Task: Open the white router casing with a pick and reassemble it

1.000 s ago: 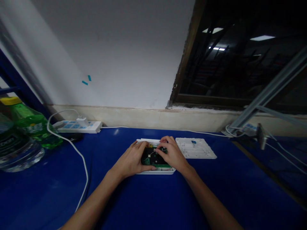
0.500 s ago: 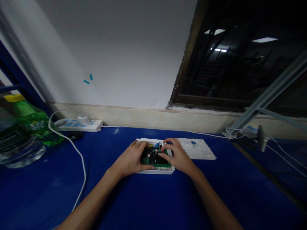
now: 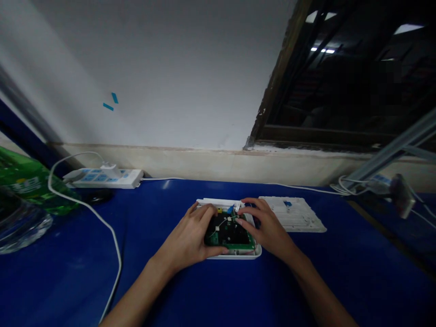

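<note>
An opened white plastic housing (image 3: 235, 256) lies on the blue table, with a green circuit board (image 3: 235, 246) and a black plate (image 3: 233, 234) inside it. My left hand (image 3: 194, 231) is clamped round its left side, thumb along the front edge and fingers over the back. At the board's upper right, my right hand (image 3: 264, 222) closes thumb and index finger at the end of a thin white wire (image 3: 223, 222). The fingertips partly hide that end. Close by are a blue piece (image 3: 230, 209) and a yellow part (image 3: 220, 210).
To the right lies a white ribbed cover (image 3: 296, 218). A power strip (image 3: 112, 179) with a plugged-in white charger stands against the wall, and its white cable (image 3: 111, 231) loops across the left. Bottles (image 3: 30, 186) stand at far left; a metal strut (image 3: 391, 145) rises at right.
The camera view has shifted, so the housing and hands appear slightly lower and farther right. Both hands keep nearly the same hold; the right fingertips still work at the board's upper right.
</note>
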A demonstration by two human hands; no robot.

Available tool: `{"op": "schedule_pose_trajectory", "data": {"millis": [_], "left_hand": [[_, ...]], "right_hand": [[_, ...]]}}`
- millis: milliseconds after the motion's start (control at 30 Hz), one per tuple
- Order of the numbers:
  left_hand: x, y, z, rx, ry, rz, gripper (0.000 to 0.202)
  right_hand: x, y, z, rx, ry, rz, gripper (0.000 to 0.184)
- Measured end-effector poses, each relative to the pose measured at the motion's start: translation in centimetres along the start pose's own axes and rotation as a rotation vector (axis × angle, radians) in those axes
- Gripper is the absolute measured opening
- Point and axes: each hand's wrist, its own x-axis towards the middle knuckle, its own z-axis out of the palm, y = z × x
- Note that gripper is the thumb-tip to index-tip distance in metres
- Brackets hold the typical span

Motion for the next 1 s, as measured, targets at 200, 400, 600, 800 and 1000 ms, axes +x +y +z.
{"op": "schedule_pose_trajectory", "data": {"millis": [200,400,600,800,1000], "left_hand": [[0.0,0.0,0.2,0.002,0.010,0.005,0.075],[-0.1,-0.3,0.0,-0.017,0.008,0.030,0.079],[-0.6,-1.1,-0.9,-0.115,-0.044,-0.082,0.083],[-0.4,-1.3,-1.0,-0.149,-0.012,-0.134,0.058],[0.0,-1.8,-0.6,-0.238,0.104,-0.128,0.040]], "right_hand": [[0.2,-0.3,1.1,-0.028,0.012,0.024,0.003],[0.4,-0.5,0.6,0.038,-0.088,-0.005,0.009],[0.7,-1.4,-1.2,0.149,-0.142,-0.011,0.008],[0.6,-2.2,-2.6,0.223,-0.101,-0.028,0.010],[0.3,-1.6,-1.1,0.447,0.051,0.058,0.008]]}}
